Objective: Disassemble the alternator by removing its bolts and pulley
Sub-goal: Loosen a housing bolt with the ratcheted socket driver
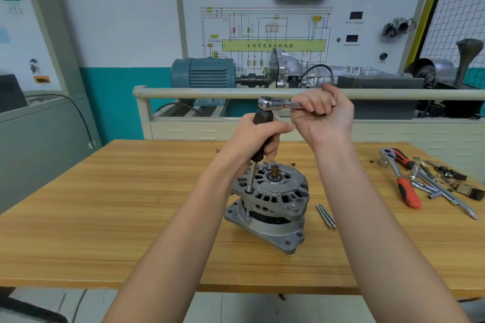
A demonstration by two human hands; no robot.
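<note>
Worktop (pixel 105 217): wooden, carrying the whole job; it gives a flat base, so downward pressure can go straight through the tool.
Alternator (pixel 270 202): stands near the middle of the worktop, shaft end (pixel 274 172) up and bare, with no pulley on it. Its front housing looks lifted off the rear half, so it may rock; press down, not sideways.
Left hand (pixel 258 139): fingers wrapped round the black driver handle (pixel 262 136), holding it upright over the housing's left lug. Best kept plumb so the socket stays square.
Right hand (pixel 324 110): fingers clamped on the chrome ratchet (pixel 278 103), whose head sits on top of the handle. Short, level swings should avoid tipping the driver.
Driver shaft (pixel 252 176): its socket tip meets a through bolt (pixel 248 189) at the lug; this is judged to be the bolt now being loosened.
Removed bolts (pixel 326 216): at least 2 long ones lie just right of the alternator.
Spare tools (pixel 420 181): at the worktop's right end, well apart.
</note>
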